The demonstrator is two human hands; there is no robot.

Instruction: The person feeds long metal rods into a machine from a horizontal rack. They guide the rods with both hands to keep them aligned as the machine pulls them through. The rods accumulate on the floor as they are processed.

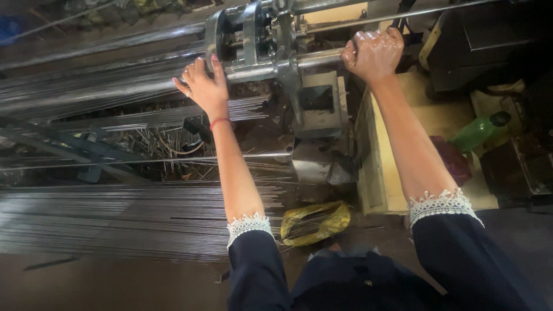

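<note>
- At the top centre of the view, a thick steel bar [173, 86] lies crosswise and runs through a grey metal machine head [259, 40]; both hands are on this bar.
- The left hand [204, 86] rests on the bar just left of the machine head, palm down, fingers together and curved over the top of the bar, thumb held apart. A thin red band [219, 121] circles that wrist.
- The right hand [373, 53] grips the bar's short end [319, 57] on the right side of the machine head, fingers curled into a closed fist around it; the skin looks wet or oily.
- Both forearms are bare and reach up from dark blue sleeves edged with white lace cuffs [440, 203].
- Below the left arm, a wide bundle of thin steel rods [115, 213] lies side by side, running left to right. More loose rods [144, 121] lie above it in a tangle.
- Near the rod ends, between the arms, lies a crumpled yellow wrapper [317, 222].
- Under the right arm stands a pale wooden box [397, 132], with a green plastic bottle [478, 131] lying just beside its right edge and a dark red cloth [452, 161] on it.
</note>
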